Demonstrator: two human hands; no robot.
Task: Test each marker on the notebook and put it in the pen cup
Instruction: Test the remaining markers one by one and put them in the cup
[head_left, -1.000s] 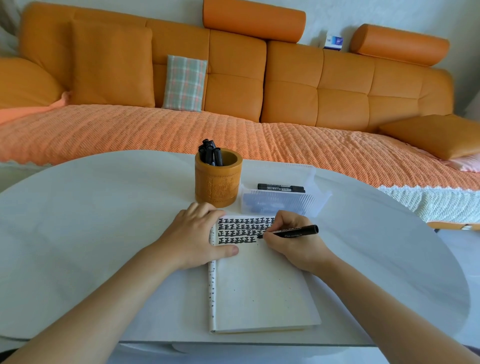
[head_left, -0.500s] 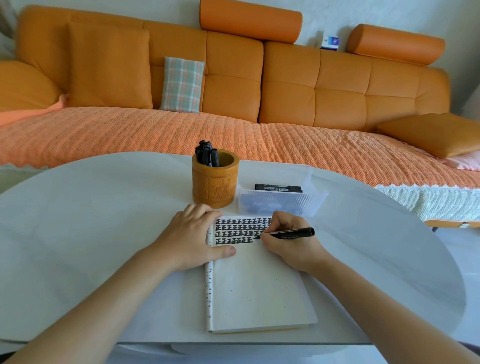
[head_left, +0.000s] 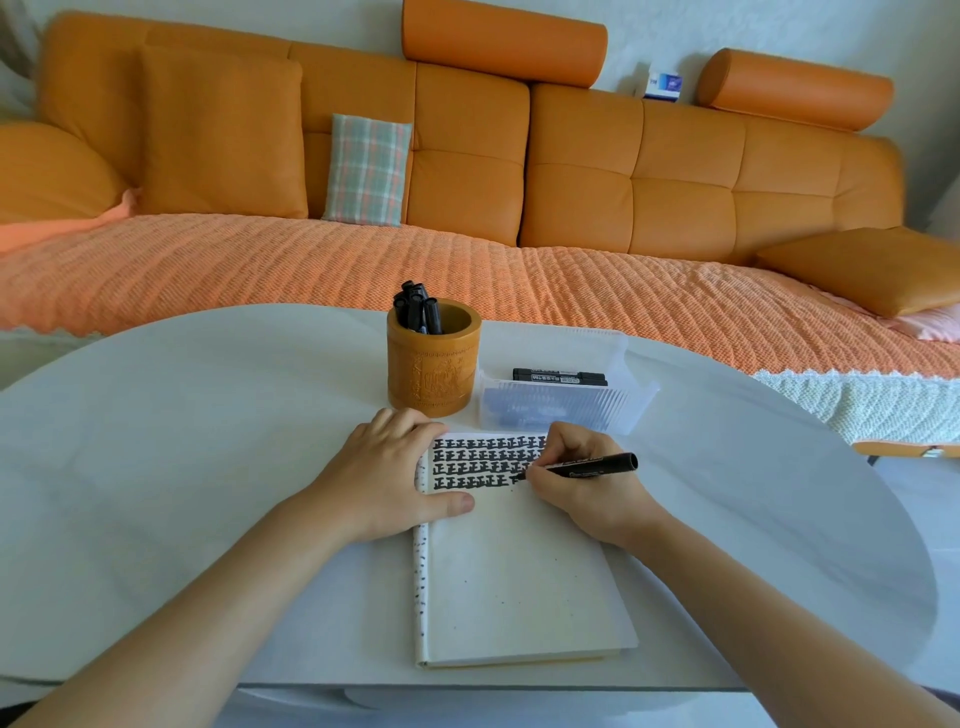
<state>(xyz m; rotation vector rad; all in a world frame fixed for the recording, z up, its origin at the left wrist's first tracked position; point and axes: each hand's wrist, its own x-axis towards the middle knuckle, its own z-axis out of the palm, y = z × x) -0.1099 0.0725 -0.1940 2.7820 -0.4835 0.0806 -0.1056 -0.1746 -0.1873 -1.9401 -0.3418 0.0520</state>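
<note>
Right hand (head_left: 587, 493) pinches the black marker (head_left: 592, 462), tip on the notebook (head_left: 519, 587) at the end of the fourth row of marks. This row seems slightly longer than a second ago, though the fingers partly hide it. Left hand (head_left: 384, 478), fingers straight, stays flat on the notebook's left edge. White table (head_left: 182, 441); orange sofa (head_left: 571, 182) behind. Pen cup (head_left: 434, 369) with markers (head_left: 415, 309) and a clear tray (head_left: 561, 408) stand just beyond the notebook.

Your notebook (head_left: 519, 582) shows matt, cream paper; your marker (head_left: 592, 462) is black plastic with a slight sheen; the pen cup (head_left: 434, 374) looks like carved, satin-finished wood; the tray (head_left: 561, 408) is ribbed translucent plastic; the table (head_left: 182, 467) is smooth and matt; the sofa (head_left: 675, 182) looks leathery, its throw (head_left: 260, 270) coarsely woven cloth.
</note>
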